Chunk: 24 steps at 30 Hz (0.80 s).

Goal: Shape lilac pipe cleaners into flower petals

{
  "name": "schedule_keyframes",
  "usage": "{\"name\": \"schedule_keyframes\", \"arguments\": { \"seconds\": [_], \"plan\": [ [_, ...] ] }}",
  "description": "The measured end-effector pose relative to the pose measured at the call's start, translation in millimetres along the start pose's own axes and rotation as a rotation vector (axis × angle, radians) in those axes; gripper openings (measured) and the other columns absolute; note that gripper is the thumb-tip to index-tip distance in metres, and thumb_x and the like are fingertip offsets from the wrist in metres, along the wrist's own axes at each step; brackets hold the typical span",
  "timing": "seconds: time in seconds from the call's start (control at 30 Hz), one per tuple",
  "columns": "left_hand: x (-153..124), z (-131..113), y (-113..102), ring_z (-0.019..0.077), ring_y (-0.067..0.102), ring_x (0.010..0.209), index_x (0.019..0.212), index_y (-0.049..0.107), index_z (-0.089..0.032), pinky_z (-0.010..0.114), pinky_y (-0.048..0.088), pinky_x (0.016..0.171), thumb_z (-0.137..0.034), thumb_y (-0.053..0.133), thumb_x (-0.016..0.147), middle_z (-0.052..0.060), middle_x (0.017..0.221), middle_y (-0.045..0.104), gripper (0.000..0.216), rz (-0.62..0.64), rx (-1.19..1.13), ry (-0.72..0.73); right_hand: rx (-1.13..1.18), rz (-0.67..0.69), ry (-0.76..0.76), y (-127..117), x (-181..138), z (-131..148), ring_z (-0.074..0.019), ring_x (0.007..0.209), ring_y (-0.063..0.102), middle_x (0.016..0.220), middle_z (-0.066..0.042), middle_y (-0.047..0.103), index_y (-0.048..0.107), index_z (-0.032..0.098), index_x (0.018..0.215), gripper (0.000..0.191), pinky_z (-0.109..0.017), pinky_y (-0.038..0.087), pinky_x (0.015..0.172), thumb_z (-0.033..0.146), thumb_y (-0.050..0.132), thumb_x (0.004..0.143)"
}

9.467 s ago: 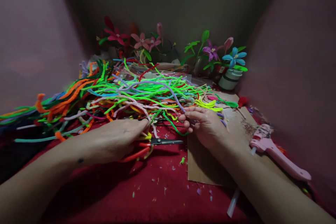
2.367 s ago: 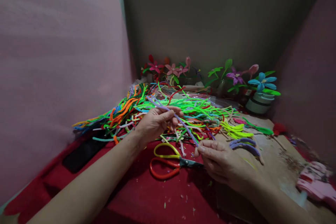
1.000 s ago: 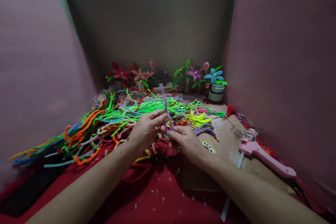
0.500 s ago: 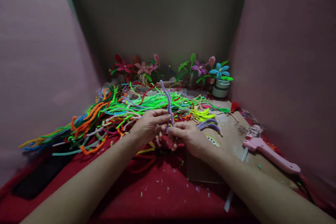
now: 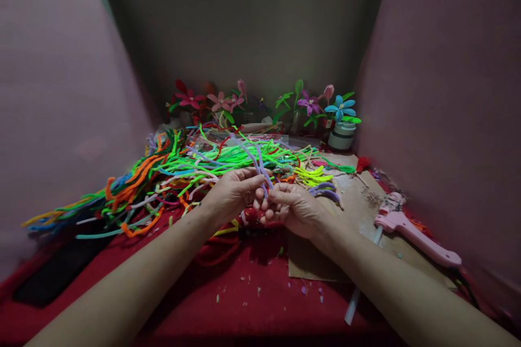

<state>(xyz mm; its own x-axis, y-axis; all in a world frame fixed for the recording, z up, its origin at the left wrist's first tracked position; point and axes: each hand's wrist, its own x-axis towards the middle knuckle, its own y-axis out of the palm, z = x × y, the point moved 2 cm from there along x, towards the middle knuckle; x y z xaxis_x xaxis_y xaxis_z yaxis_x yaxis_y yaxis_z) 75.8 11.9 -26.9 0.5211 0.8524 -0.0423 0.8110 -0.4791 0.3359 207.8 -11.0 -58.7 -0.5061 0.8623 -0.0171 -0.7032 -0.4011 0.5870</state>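
Observation:
Between my two hands, a lavender pipe cleaner is bent so that two lengths rise above my fingers and spread apart at the top. My left hand pinches it between thumb and fingers. Close against it, my right hand grips the lower part, its fingers curled; the bottom of the bend is partly hidden by my fingertips. Behind the hands spreads a pile of loose pipe cleaners, mostly green. Just right of my right hand lie several bent purple pieces and yellow pieces.
A pink hot glue gun with a clear glue stick rests on a cardboard sheet at the right. Pipe-cleaner flowers stand along the back, one in a pale jar. A black flat object lies left on the red cloth.
The upright lavender lengths have tilted left and spread further apart at the top. My hands have stayed nearly in place, with the right fingers turned slightly more upward.

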Motion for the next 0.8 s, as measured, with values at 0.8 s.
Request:
{"name": "schedule_keyframes", "arguments": {
  "seconds": [0.8],
  "plan": [
    [-6.5, -2.6, 2.6, 0.0020, 0.038, 0.036, 0.069, 0.065, -0.012, 0.015, 0.024, 0.035, -0.030, 0.070, 0.070, -0.002, 0.050, 0.053, 0.019, -0.191, 0.222, 0.095, 0.023, -0.186, -0.008, 1.9, -1.3, 0.5, -0.0091, 0.045, 0.058, 0.053, 0.002, 0.062, 0.057, 0.015, 0.062, 0.029, -0.021, 0.050, 0.051, 0.021, 0.083, 0.052]
  ]
}}
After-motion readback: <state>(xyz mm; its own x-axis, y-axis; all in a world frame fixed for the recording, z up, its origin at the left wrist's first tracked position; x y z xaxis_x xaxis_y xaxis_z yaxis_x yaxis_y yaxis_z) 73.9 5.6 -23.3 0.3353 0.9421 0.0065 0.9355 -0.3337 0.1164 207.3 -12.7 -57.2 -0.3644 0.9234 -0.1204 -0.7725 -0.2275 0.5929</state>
